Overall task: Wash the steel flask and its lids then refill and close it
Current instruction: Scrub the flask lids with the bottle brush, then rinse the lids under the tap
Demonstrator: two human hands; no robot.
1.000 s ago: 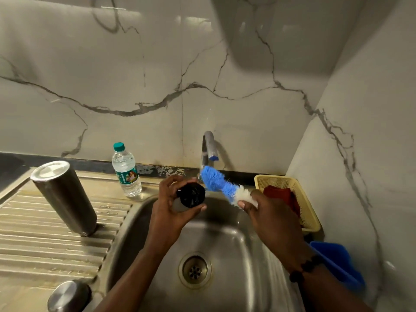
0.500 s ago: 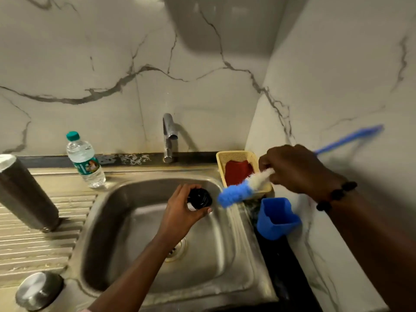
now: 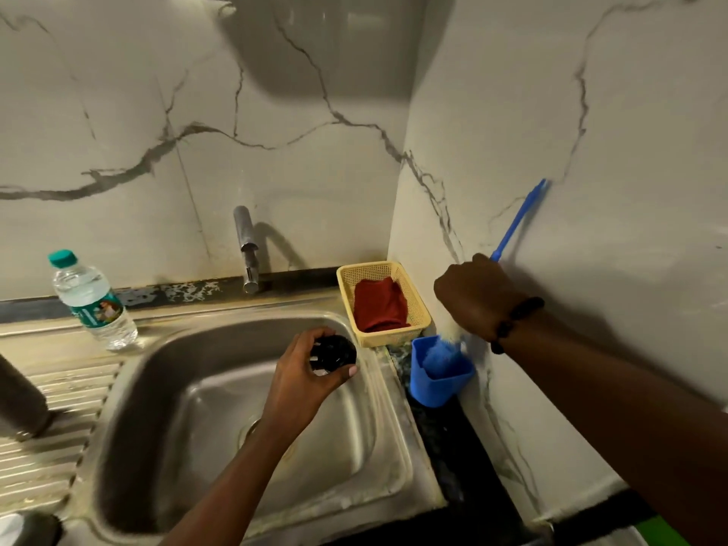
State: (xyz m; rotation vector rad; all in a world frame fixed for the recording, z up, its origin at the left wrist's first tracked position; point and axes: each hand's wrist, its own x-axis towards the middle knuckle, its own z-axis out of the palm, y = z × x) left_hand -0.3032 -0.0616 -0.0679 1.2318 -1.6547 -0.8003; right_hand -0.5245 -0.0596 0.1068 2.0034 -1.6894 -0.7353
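Since a moment ago the blue brush (image 3: pixel 441 354) has dropped head-first into the blue cup (image 3: pixel 439 382), right hand (image 3: pixel 478 297) gripping its handle; at nine o'clock the left hand (image 3: pixel 305 372) pinches the black lid (image 3: pixel 335 351) over the sink (image 3: pixel 236 407)

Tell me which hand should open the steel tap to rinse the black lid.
Probably the right hand: it is dipping the blue bottle brush into the blue plastic cup and could let go, while the left hand grips the black round lid over the steel sink.

Flask (image 3: pixel 19 403) cut off (left edge)
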